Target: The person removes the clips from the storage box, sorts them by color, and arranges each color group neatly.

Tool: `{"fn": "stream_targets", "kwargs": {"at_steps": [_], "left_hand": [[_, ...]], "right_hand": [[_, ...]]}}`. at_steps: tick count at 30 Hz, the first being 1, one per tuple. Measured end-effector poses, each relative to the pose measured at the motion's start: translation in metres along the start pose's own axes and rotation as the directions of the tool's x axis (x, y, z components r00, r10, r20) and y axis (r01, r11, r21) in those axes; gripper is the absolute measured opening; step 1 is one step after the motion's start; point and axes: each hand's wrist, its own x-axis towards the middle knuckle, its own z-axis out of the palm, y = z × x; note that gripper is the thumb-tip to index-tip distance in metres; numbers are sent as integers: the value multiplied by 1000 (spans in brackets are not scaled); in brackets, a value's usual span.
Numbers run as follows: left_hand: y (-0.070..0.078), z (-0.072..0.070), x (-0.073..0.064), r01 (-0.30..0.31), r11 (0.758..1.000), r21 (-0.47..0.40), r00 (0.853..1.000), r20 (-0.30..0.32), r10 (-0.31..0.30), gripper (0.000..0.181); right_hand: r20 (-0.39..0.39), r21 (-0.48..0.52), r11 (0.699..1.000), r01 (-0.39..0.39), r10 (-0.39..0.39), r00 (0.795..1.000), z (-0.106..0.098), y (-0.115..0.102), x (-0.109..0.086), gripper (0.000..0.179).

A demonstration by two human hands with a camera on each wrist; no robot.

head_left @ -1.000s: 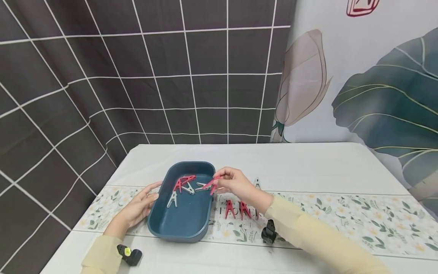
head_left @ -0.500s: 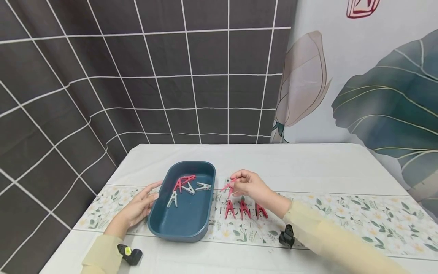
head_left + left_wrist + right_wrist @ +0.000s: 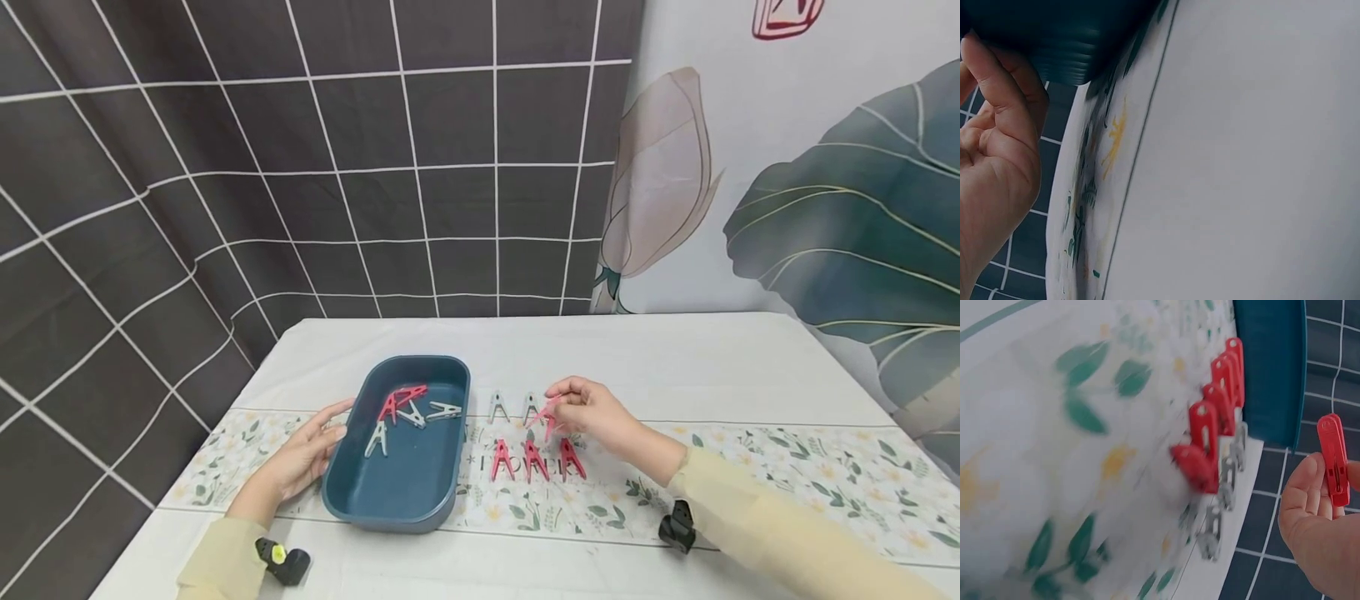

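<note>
My right hand point(image 3: 600, 419) pinches a red clothespin point(image 3: 1334, 459) between thumb and fingers, held above the table. In the head view that clothespin overlaps the end of a row of grey clothespins point(image 3: 498, 407). Nearer to me, three red clothespins point(image 3: 532, 461) form another row. My left hand point(image 3: 306, 452) rests its extended fingers against the left wall of a blue bin point(image 3: 405, 525). Inside the bin lie red clothespins point(image 3: 388, 407) and grey clothespins point(image 3: 377, 437). The left wrist view shows those fingers point(image 3: 1007, 94) at the bin's outer wall.
A white cloth with a flowered band covers the table point(image 3: 675, 358). Behind it hang a dark gridded curtain point(image 3: 450, 200) and a leaf-printed curtain point(image 3: 840, 233). A black camera point(image 3: 678, 527) sits at the right wrist, another camera point(image 3: 288, 564) at the left.
My right hand has moved from over the bin rightward above the grey row, carrying the red clothespin. Rows it covered now show more. My left hand stays at the bin.
</note>
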Motion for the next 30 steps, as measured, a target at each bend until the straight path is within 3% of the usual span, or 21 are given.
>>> {"fn": "stream_targets", "kwargs": {"at_steps": [7, 15, 23, 30], "left_hand": [[-5, -3, -3, -8, 1000, -2, 1000, 21, 9, 48], [-6, -3, -2, 4, 1000, 3, 1000, 9, -4, 49], [-2, -1, 0, 1, 1000, 2, 1000, 16, -1, 42], [0, -1, -1, 4, 1000, 2, 1000, 21, -4, 44]], "right_hand": [[-22, -82, 994, -69, 67, 998, -17, 8, -11, 36], [30, -117, 993, -28, 32, 999, -36, 16, -25, 39], [-27, -234, 968, -86, 82, 996, -47, 22, -37, 31], [33, -188, 972, -143, 152, 988, -53, 33, -41, 32]]}}
